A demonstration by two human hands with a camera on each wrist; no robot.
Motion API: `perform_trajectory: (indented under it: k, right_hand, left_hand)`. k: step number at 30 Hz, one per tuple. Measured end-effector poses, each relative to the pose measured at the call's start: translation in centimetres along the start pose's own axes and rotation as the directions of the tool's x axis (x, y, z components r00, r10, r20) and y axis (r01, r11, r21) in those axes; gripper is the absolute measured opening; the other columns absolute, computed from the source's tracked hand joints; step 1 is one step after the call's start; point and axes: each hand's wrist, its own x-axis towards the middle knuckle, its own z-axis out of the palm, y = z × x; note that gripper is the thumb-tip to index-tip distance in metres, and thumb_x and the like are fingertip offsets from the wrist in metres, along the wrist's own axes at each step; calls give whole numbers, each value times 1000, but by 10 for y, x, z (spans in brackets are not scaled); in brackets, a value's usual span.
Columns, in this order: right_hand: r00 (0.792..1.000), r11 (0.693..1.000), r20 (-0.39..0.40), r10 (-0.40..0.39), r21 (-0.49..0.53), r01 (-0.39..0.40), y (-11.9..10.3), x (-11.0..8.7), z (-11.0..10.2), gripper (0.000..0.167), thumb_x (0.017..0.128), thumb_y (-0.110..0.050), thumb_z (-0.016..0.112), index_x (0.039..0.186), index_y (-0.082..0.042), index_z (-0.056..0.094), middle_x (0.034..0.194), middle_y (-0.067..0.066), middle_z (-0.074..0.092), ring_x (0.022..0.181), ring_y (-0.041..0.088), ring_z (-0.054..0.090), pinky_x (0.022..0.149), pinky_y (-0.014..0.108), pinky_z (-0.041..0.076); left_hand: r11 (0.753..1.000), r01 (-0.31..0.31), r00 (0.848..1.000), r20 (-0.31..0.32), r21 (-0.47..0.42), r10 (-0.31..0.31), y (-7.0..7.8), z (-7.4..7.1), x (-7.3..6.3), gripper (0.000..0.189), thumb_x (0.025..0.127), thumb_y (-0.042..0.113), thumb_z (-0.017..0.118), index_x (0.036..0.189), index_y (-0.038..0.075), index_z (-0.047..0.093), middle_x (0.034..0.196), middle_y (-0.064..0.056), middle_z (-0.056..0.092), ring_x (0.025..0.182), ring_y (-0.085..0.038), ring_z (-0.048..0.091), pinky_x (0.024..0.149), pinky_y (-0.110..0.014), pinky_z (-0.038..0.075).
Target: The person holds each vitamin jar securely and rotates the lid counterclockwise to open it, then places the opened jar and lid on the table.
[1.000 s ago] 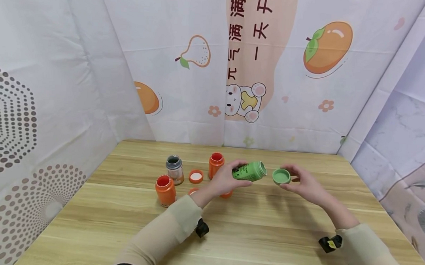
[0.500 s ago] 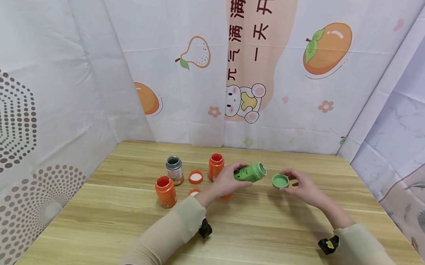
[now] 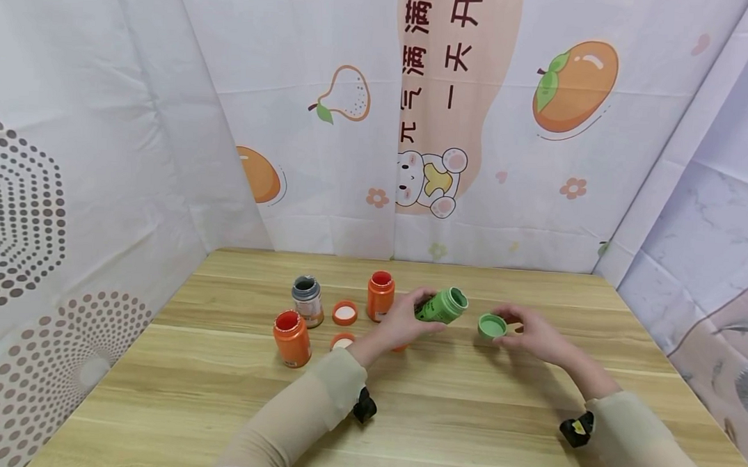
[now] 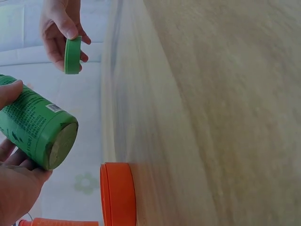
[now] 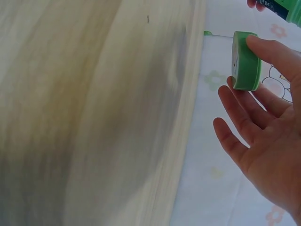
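Observation:
My left hand (image 3: pixel 403 320) grips a green plastic bottle (image 3: pixel 441 306) above the table. The bottle leans, its uncapped mouth up and to the right; in the left wrist view its base (image 4: pixel 62 146) faces the camera. To the right, my right hand (image 3: pixel 532 332) pinches a green screw cap (image 3: pixel 492 326) between thumb and fingers, hollow side showing in the head view. A gap separates cap (image 5: pixel 247 61) from bottle. What lies inside the bottle cannot be seen.
Left of my hands stand two uncapped orange bottles (image 3: pixel 291 338) and a grey uncapped bottle (image 3: pixel 308 303). Orange caps (image 3: pixel 345 313) lie among them, one mostly hidden behind my left wrist. A printed curtain (image 3: pixel 324 224) hangs behind the wooden table (image 3: pixel 453 432).
The cap in my right hand has come down a little. My left forearm has shifted slightly right, and the green bottle stands a bit steeper in its grip.

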Motion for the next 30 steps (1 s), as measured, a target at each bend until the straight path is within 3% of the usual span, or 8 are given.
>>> perform_trajectory:
  k: [6,12,30]
  right_hand:
    - [999,1000,44,-25,11,25,5,2,1,47,80,-12,80,118,5,59,108,13,64,103,35,59,82,54,47]
    - [997,1000,81,-8,12,7,12,4,4,48,81,-14,80,120,5,58,110,13,63,104,36,58,82,51,47]
    - [993,998,117,-21,54,15,18,5,11,48,81,-7,78,118,12,55,108,19,63,102,37,58,85,50,49]
  left_hand:
    - [1000,16,1000,9,9,-16,-2,6,2,55,81,17,81,129,12,55,120,2,61,108,-13,56,96,-33,42]
    - [999,6,1000,-12,-39,-7,-5,16,4,54,80,11,81,126,9,55,120,-1,61,111,-15,56,97,-34,42]
    - [977,120,991,-33,-176,-127,-8,39,5,59,80,6,80,131,9,50,126,-7,58,120,-25,54,101,-39,41]
